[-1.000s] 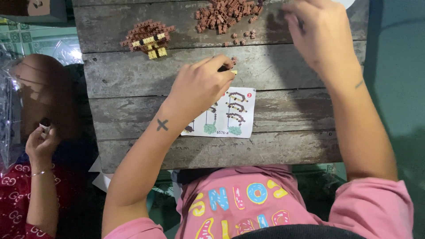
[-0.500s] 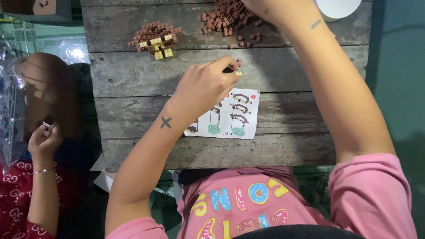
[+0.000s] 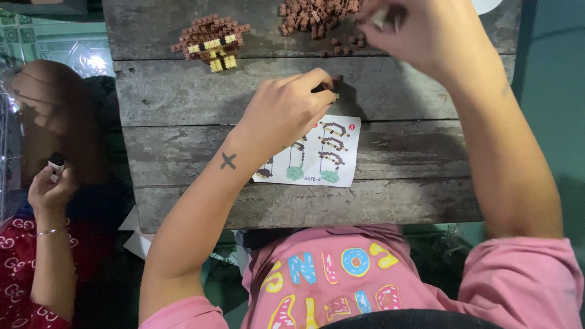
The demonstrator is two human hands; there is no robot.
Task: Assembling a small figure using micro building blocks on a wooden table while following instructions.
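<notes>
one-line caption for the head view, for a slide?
Left hand pinches a small brick piece over the instruction sheet; right hand reaches into the brown brick pile on a wooden table.

Pink tee (image 3: 341, 274), cross tattoo (image 3: 228, 161)

Near edge: we see the instruction sheet (image 3: 317, 159) on the plank table (image 3: 414, 152)
Far right: loose brick pile (image 3: 317, 12) beside our right hand (image 3: 420, 30)
Far left: built brick figure (image 3: 212, 41)
Middle: our left hand (image 3: 286, 109) over the sheet's far edge
</notes>
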